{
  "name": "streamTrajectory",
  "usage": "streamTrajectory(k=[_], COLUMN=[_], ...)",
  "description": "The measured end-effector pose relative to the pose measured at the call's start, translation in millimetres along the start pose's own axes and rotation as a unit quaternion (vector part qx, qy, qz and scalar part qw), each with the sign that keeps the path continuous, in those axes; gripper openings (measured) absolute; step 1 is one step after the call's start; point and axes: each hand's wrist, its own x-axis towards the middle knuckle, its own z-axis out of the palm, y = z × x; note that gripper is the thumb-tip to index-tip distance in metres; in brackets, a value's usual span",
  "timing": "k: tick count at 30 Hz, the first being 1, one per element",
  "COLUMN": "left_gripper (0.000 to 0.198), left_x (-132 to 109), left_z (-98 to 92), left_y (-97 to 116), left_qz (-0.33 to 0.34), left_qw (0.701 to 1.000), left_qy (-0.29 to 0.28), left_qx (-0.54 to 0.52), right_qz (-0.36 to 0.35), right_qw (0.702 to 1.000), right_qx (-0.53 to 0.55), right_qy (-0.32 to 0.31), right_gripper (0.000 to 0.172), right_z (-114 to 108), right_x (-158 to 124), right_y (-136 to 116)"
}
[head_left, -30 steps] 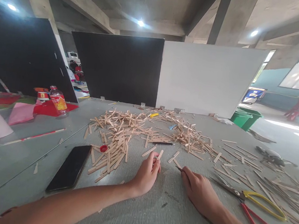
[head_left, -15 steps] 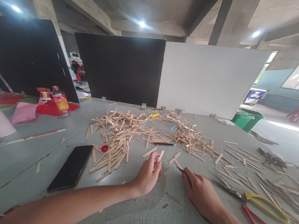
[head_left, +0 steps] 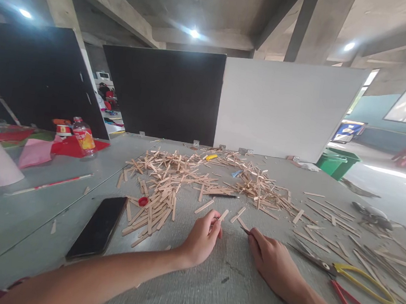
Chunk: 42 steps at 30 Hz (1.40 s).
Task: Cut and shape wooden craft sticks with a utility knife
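Observation:
Pinched between the fingers and thumb of my left hand point(head_left: 203, 239) is a short wooden craft stick point(head_left: 223, 215), tilted up to the right. My right hand point(head_left: 273, 258) rests on the table, closed around a thin dark pointed tool point(head_left: 245, 230); most of it is hidden in the grip, so I cannot tell its kind. Just beyond that tip lies a loose craft stick point(head_left: 238, 214). A large heap of craft sticks point(head_left: 165, 186) spreads beyond my hands. Beside my right wrist are scissors point(head_left: 332, 268) with one yellow and one red handle, blades apart.
A black phone point(head_left: 96, 229) lies left of my left forearm. A red bottle cap point(head_left: 143, 201) and a black pen point(head_left: 223, 195) are near the heap. Thin strips point(head_left: 386, 268) cover the right side. A drink bottle point(head_left: 84, 137) stands left, before upright panels point(head_left: 165, 95).
The craft stick in my left hand leans a little more to the right, and its fingers have shifted slightly. My right hand keeps its grip and place.

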Motion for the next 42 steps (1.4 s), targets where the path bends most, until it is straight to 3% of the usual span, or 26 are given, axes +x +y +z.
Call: streamTrajectory(k=[21, 42], left_gripper=[0.034, 0.032], left_x=[-2.2, -5.1], left_z=[-1.1, 2.2], left_y=[-0.4, 5.0], left_qz=[0.000, 0.048], left_qw=[1.000, 0.996], left_qy=[-0.003, -0.028], left_qx=[-0.006, 0.075], right_qz=[-0.003, -0.005], right_qw=[1.000, 1.000], right_qx=[0.009, 0.012], right_qy=[0.008, 0.006], right_gripper=[0.034, 0.034], right_z=[-2.8, -2.7], right_x=[0.1, 0.1], right_y=[-1.5, -0.5])
